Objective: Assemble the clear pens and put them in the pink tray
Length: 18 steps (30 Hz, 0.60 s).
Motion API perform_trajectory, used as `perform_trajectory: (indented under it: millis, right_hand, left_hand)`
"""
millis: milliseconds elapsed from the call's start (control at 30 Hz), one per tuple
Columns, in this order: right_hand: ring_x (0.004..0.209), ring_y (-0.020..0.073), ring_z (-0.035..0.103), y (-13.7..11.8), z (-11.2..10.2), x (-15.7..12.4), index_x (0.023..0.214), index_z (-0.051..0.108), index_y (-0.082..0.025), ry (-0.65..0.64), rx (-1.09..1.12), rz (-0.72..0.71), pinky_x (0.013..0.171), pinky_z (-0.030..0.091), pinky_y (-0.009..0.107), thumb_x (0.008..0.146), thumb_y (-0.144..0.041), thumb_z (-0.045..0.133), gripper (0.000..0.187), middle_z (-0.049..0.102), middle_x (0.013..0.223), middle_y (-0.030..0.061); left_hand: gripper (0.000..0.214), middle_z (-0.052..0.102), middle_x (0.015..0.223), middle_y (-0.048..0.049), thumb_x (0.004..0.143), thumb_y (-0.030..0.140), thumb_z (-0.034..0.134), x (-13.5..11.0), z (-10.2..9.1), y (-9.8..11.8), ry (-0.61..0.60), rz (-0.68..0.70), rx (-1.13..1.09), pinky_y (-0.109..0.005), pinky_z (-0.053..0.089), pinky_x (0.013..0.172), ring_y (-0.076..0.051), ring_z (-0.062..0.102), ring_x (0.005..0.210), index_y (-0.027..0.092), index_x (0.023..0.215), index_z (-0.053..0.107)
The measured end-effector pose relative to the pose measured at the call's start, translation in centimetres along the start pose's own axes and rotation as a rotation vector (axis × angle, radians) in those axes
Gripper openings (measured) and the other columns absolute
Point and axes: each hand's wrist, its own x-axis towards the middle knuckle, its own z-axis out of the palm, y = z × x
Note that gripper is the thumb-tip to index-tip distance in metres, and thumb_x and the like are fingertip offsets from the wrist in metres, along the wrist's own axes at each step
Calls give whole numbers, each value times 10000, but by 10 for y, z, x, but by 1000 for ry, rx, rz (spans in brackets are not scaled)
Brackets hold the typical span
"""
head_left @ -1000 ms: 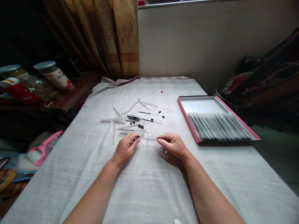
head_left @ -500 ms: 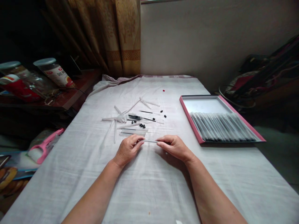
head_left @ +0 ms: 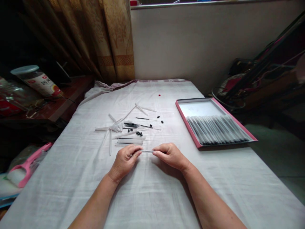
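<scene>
My left hand (head_left: pixel 124 160) and my right hand (head_left: pixel 169 156) rest on the white cloth, fingers pinched on the two ends of a thin clear pen tube (head_left: pixel 147 151) held level between them. Just beyond my hands lies a scatter of pen parts (head_left: pixel 130 127): clear tubes, black refills and several small black caps. To the right sits a pink tray (head_left: pixel 190 130) holding a row of finished pens (head_left: pixel 215 128).
A white cloth covers the table (head_left: pixel 154 190). A tiny red bit (head_left: pixel 159 94) lies near the far edge. Left of the table are a jar (head_left: pixel 35 79) on a dark shelf and a pink-handled roller (head_left: pixel 26 163). Clutter and cables fill the right.
My hands have drawn closer together along the tube, so less of it shows between them. The view has shifted a little to the right and down.
</scene>
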Motion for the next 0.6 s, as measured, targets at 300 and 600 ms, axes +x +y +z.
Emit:
perform_trajectory:
  millis: [300,600]
  right_hand:
    - [799,199,681,-2,-19,-7,894,742,-210,345,-147,-34,752,512,297,849,-310,540,230,748,870,55]
    - [818,286,643,60,-131,-50,933,778,-164,1158,-644,553,714,478,380,776,-385,544,359,728,899,128]
  left_hand:
    - [385,698,914,-41,873,347,552,3,12,-10,-21,-248,-277,-254,529,713,-138,658,764,196,1227,563]
    - [327,713,874,-39,858,356,568,4,12,-13,-32,-246,-159,-278,528,735,-160,670,777,205,1141,634]
